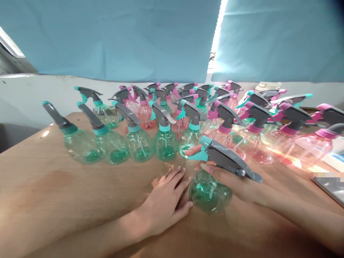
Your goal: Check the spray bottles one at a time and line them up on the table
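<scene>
My right hand is wrapped round the neck of a green spray bottle, under its grey head and turquoise trigger. Its clear body tilts a little above or against the tabletop; I cannot tell if it touches. My left hand lies palm down on the wood just left of that body, fingers stretched out and holding nothing, the thumb tip close to the bottle. Ahead stands a front row with green spray bottles, one of them a green spray bottle straight before my left hand, and pink ones such as a pink spray bottle to the right.
More pink and green bottles stand behind the front row, one a green bottle at the left. The wooden table reaches back to a white wall below blue curtains. A flat grey object sits at the right edge.
</scene>
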Tool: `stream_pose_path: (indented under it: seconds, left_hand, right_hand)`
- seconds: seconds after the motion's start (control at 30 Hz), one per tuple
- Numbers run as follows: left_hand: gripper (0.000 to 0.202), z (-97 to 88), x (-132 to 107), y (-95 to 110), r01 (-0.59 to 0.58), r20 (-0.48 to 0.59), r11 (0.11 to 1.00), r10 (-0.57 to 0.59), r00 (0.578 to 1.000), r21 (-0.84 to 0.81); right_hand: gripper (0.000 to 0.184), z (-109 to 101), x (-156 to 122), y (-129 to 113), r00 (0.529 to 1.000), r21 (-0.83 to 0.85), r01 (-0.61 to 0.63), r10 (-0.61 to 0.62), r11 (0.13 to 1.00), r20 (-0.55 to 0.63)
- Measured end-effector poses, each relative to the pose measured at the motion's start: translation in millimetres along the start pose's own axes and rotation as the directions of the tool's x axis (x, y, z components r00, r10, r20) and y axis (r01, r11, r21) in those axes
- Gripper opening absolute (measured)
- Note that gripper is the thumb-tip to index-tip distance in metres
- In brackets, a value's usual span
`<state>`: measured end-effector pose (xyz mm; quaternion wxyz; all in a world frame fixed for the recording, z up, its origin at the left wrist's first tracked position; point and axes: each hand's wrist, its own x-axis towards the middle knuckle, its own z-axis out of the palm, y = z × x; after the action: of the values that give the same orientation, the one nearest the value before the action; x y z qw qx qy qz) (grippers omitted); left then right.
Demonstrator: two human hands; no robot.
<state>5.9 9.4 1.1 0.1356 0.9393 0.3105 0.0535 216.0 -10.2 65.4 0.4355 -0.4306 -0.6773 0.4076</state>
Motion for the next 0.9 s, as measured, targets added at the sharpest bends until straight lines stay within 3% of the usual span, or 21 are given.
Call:
stream_pose_path:
  seconds: [0.47,0.73,0.9]
  left_hand:
    - [0.054,-4.3,0.3,2.6,-0.008,-0.005,1.0,0.008,1.0,0.005]
    - [0.054,-4.9,0.3,2.5,-0.004,0.025,0.999,0.003,1.0,0.037]
    - [0.052,-5.5,0.6,3.5,-0.011,0.039,0.998,0.009,0.999,0.056]
  right_hand:
    - [0.029,-1.9,2.7,-7.0,1.0,-0.081,-0.001,0.003,0.997,0.027]
    - [0.028,-2.7,-0.1,1.8,1.0,-0.044,0.027,-0.026,0.999,0.015]
    - [0.016,-7.2,-8.5,16.4,1.0,-0.054,-0.017,0.017,0.998,-0.001]
